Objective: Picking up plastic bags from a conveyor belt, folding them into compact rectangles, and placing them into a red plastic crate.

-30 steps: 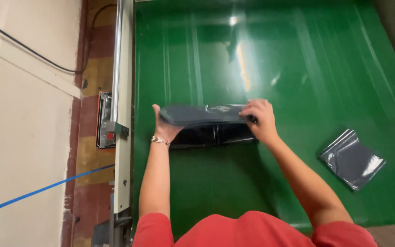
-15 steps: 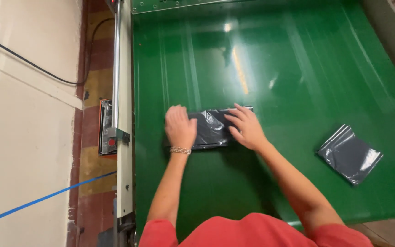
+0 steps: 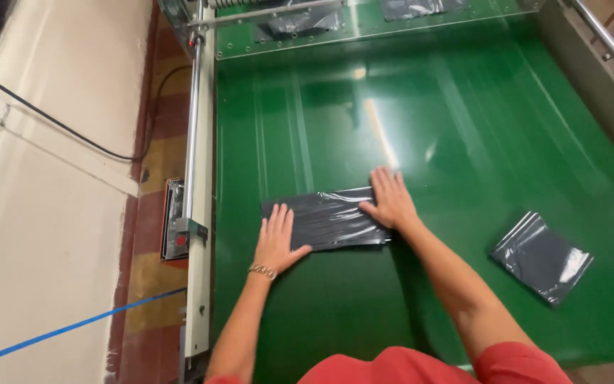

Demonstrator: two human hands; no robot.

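A: What is in the middle of the view?

B: A dark grey plastic bag (image 3: pixel 328 220) lies flat on a green belt (image 3: pixel 463 128), nearer the belt's left edge than its right. It looks wrinkled and shiny.

A: And the hands?

B: Both are open and flat, palms down. The left hand (image 3: pixel 276 242) covers the bag's lower left corner, fingers together. The right hand (image 3: pixel 392 199) presses the bag's right end, fingers spread and partly out on the belt. Neither grips anything. A bracelet (image 3: pixel 262 271) sits on the left wrist.

A: How would pressing it flat go well?

B: I would judge that even pressure from both palms, stroking outward from the bag's middle toward its ends, would smooth the wrinkles without bunching the film. The plastic looks slippery, so one palm holding still while the other slides seems safest.

A: What surrounds the bag?

B: Left of the bag, a metal rail (image 3: pixel 197 178) runs along the belt edge, close to the left hand. A red switch box (image 3: pixel 177 231) hangs outside it. Well right of the bag lies a second bag (image 3: pixel 541 257), apart from both hands. Beyond the bag the belt is bare and glossy up to a clear guard (image 3: pixel 364 28). A grey wall (image 3: pixel 591 99) borders the belt far right.

A: So where is there room?

B: Ahead of the bag and to its right; the left side is tight.
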